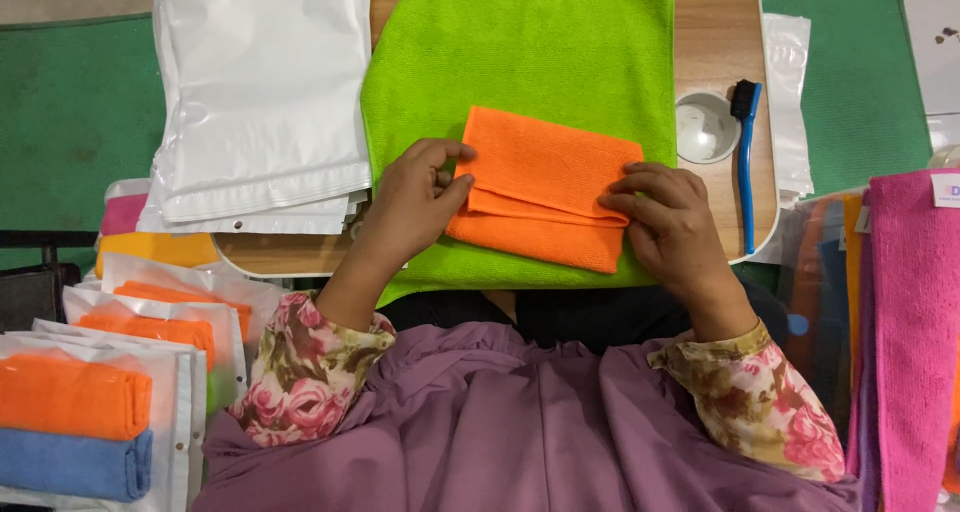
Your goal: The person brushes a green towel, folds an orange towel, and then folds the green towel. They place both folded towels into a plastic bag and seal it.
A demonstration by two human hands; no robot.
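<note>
Squarely between left hand (415, 197) and right hand (672, 222), both pinching its edges, lies the orange cloth (545, 187) (folded).

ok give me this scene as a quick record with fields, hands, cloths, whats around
left hand: left hand pinches the left edge of the folded orange cloth
right hand: right hand presses the cloth's right edge
under it: green cloth spread flat on the wooden table
left of it: stack of white plastic bags
right of it: blue brush beside a white round dish
lower left: bagged orange and blue cloths
far right: pink cloth
</note>
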